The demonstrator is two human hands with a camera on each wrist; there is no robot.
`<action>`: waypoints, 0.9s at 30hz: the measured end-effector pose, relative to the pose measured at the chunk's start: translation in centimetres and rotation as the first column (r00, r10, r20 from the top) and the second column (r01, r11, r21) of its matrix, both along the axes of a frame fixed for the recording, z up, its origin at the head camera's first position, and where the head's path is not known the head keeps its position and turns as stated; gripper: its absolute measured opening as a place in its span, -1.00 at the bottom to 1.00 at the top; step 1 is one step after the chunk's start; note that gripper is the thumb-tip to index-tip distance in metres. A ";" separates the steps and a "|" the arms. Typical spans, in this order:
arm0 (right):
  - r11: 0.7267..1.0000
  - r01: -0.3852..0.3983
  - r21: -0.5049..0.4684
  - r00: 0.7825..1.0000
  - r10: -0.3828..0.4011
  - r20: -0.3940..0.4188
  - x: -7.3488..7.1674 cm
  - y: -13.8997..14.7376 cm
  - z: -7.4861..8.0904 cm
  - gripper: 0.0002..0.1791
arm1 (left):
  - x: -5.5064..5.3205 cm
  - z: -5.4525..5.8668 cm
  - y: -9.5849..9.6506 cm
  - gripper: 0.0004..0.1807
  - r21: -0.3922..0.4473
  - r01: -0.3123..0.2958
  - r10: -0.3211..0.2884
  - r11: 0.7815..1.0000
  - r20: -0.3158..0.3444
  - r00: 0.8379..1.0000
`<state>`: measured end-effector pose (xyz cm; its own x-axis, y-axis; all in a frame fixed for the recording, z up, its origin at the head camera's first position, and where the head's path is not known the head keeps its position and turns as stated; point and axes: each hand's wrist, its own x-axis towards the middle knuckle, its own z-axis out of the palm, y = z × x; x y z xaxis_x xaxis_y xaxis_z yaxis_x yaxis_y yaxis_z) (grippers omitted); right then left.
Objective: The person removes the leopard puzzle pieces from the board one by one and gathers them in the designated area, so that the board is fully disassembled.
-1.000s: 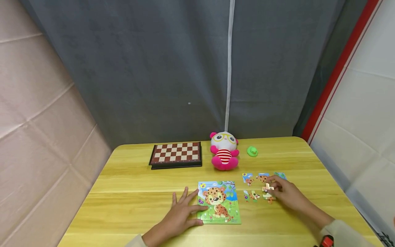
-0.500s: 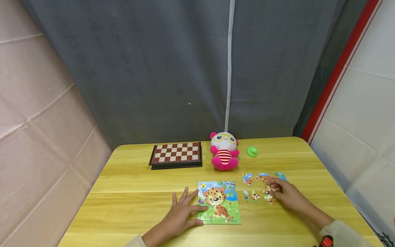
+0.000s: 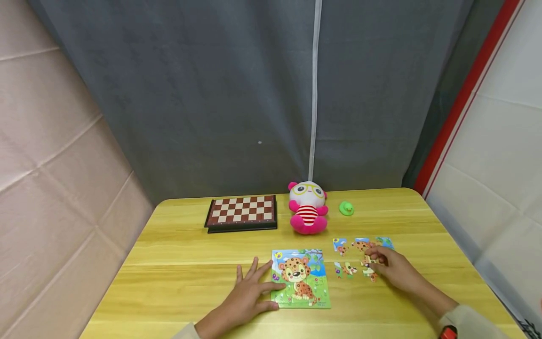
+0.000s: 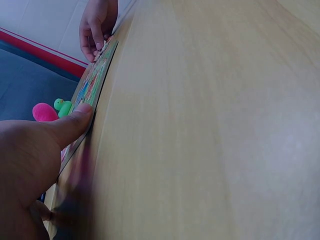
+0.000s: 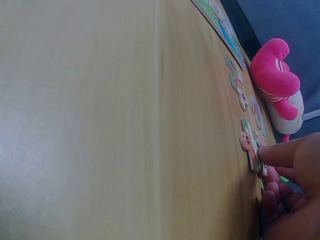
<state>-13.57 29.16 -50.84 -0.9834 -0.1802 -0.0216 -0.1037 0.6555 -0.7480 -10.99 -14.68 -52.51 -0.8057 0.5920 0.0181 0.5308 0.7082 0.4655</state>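
My left hand (image 3: 245, 299) lies with spread fingers at the left edge of a finished-looking leopard picture puzzle (image 3: 306, 278). In the left wrist view its thumb (image 4: 75, 122) rests along the board's near edge. To the right, my right hand (image 3: 395, 268) pinches a puzzle piece between thumb and fingertips, low over the table. A lower piece (image 5: 248, 145) with a spotted tab lies right at the thumb in the right wrist view. Loose pieces sit around that hand: a sun corner piece (image 3: 339, 246), a leopard-ear piece (image 3: 362, 244), a leafy corner piece (image 3: 385, 241) and joined face pieces (image 3: 348, 269).
Behind the puzzle sits a pink and white panda plush (image 3: 308, 212). A folded chessboard (image 3: 241, 210) is at the back left of the wooden table (image 3: 190, 273), and a small green duck (image 3: 346, 208) at the back right. A grey curtain (image 3: 211, 94) hangs behind.
My right hand has lowered its piece slightly and nudged it to the right, against the lower piece, which also shifted a little right. My left hand has stayed in place.
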 end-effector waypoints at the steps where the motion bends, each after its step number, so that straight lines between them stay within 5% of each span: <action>1: 1.000 -0.001 0.003 1.000 0.001 -0.004 0.0 0.0 0.0 -0.68 | 0.0 0.0 0.0 -0.47 -0.001 0.000 0.000 1.000 0.002 1.000; 27: 1.000 -0.011 -0.026 1.000 0.011 -0.001 -0.1 0.1 0.0 -0.66 | 0.0 0.1 0.0 -0.47 0.012 0.000 0.000 1.000 0.016 1.000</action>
<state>-13.70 29.27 -50.86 -0.9814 -0.1912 -0.0162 -0.1109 0.6344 -0.7650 -10.95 -14.68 -52.44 -0.8059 0.5920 0.0125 0.5235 0.7025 0.4821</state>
